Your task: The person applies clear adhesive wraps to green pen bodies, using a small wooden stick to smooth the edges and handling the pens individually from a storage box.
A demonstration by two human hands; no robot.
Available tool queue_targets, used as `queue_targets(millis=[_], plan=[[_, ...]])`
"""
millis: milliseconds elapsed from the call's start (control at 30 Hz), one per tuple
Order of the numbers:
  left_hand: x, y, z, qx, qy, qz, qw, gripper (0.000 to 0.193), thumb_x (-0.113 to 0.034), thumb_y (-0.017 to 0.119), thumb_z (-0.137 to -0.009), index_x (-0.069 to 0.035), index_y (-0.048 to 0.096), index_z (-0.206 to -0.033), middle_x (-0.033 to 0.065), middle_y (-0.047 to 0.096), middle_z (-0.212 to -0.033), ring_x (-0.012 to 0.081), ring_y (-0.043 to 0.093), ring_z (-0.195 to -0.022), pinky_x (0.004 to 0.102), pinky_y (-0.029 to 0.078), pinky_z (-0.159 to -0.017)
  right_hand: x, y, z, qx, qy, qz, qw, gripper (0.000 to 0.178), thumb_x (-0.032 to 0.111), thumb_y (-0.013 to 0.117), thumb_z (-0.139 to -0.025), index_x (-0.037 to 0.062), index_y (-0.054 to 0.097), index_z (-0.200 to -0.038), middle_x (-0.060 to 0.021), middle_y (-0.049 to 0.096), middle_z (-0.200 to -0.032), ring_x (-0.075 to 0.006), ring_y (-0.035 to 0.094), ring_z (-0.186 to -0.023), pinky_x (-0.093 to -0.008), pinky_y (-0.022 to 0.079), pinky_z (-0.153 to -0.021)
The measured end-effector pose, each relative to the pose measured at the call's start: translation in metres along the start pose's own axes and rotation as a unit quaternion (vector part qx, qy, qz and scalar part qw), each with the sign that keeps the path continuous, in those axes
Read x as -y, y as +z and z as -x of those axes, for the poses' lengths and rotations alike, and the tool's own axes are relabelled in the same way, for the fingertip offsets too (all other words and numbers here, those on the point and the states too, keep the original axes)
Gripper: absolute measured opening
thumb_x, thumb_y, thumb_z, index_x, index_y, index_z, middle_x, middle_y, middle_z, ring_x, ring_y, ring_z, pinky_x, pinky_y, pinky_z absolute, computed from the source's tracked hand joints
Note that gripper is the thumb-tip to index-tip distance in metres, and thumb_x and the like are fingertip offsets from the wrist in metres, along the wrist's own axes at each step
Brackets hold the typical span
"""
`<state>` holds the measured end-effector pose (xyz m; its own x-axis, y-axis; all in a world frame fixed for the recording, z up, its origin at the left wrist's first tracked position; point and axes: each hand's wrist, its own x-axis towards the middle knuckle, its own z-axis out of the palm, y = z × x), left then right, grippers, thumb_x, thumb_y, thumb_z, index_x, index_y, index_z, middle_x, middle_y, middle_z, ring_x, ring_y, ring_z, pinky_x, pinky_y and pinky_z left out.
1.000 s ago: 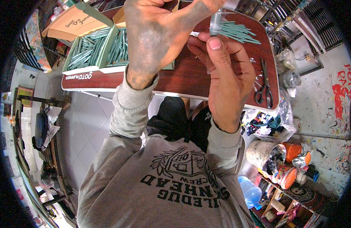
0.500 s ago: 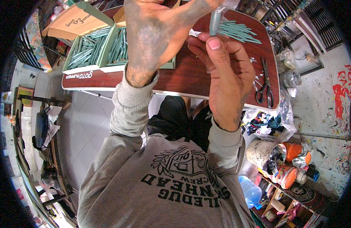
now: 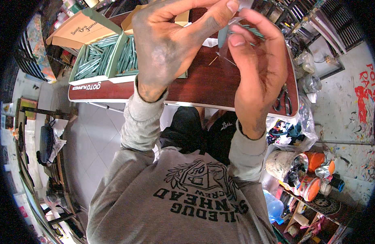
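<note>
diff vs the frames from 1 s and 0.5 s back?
Little changed. Both hands, left hand and right hand, stay raised over the table, pinching the teal stick in a clear sleeve; the stick sits slightly lower between the fingertips. The box of teal sticks and pliers are unmoved.

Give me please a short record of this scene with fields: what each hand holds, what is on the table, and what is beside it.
left hand: raised over the table, fingers pinching a clear plastic sleeve
right hand: grips a grey-green stick at the sleeve
table: dark red-brown top
box: open, green, two compartments full of grey-green sticks
scissors: on the table's right edge
beside the table: orange-lidded tubs on the floor, on the right
</note>
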<state>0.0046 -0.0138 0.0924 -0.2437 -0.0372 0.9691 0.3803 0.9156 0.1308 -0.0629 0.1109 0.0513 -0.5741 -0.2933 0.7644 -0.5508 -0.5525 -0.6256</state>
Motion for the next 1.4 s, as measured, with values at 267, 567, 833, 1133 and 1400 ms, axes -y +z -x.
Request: queue_targets(millis=[267, 567, 833, 1133, 1400], plan=[[-0.006, -0.012, -0.002, 0.147, -0.442, 0.361, 0.808, 0.022, -0.011, 0.068, -0.094, 0.007, 0.071, -0.107, 0.0135, 0.073, -0.101, 0.0148, 0.068, -0.093, 0.0264, 0.055, -0.085, 0.01, -0.027, -0.029, 0.159, -0.051, 0.036, 0.985, 0.036, -0.006, 0.068, -0.087, -0.0033, 0.057, -0.122, -0.013, 0.058, -0.126, -0.0165, 0.06, -0.11, -0.0278, 0.048, -0.095], [-0.003, -0.01, -0.007, 0.203, -0.431, 0.262, 0.839, 0.025, -0.02, 0.066, -0.093, -0.001, 0.074, -0.107, 0.0063, 0.075, -0.099, 0.0091, 0.066, -0.09, 0.0253, 0.051, -0.084, 0.021, -0.037, -0.039, 0.219, 0.012, 0.095, 0.971, 0.035, -0.004, 0.071, -0.085, 0.0001, 0.06, -0.117, -0.0127, 0.046, -0.137, -0.0196, 0.057, -0.116, -0.032, 0.048, -0.097], [0.008, -0.003, -0.002, 0.216, -0.386, 0.299, 0.845, 0.026, -0.02, 0.061, -0.092, -0.001, 0.075, -0.102, 0.0054, 0.074, -0.093, 0.01, 0.065, -0.088, 0.0257, 0.05, -0.084, 0.014, -0.045, -0.054, 0.22, 0.007, 0.171, 0.961, 0.021, 0.003, 0.077, -0.081, 0.0061, 0.067, -0.1, -0.0075, 0.051, -0.125, -0.0162, 0.059, -0.107, -0.0267, 0.057, -0.084], [0.005, 0.0, -0.003, 0.217, -0.366, 0.296, 0.855, 0.03, -0.025, 0.06, -0.095, 0.0, 0.074, -0.105, 0.007, 0.073, -0.1, 0.0118, 0.065, -0.092, 0.0273, 0.05, -0.087, 0.012, -0.041, -0.052, 0.184, -0.121, 0.223, 0.95, 0.015, 0.004, 0.071, -0.087, 0.0053, 0.066, -0.101, -0.0131, 0.05, -0.13, -0.0248, 0.054, -0.119, -0.0335, 0.059, -0.084], [0.011, -0.007, -0.016, 0.221, -0.381, 0.29, 0.849, 0.028, -0.027, 0.062, -0.095, -0.003, 0.075, -0.102, 0.0048, 0.074, -0.099, 0.0112, 0.066, -0.09, 0.0247, 0.05, -0.084, 0.038, -0.051, -0.031, 0.169, -0.123, 0.063, 0.976, 0.052, 0.008, 0.075, -0.081, -0.0026, 0.054, -0.127, -0.0248, 0.049, -0.138, -0.0338, 0.049, -0.128, -0.0449, 0.04, -0.104]])
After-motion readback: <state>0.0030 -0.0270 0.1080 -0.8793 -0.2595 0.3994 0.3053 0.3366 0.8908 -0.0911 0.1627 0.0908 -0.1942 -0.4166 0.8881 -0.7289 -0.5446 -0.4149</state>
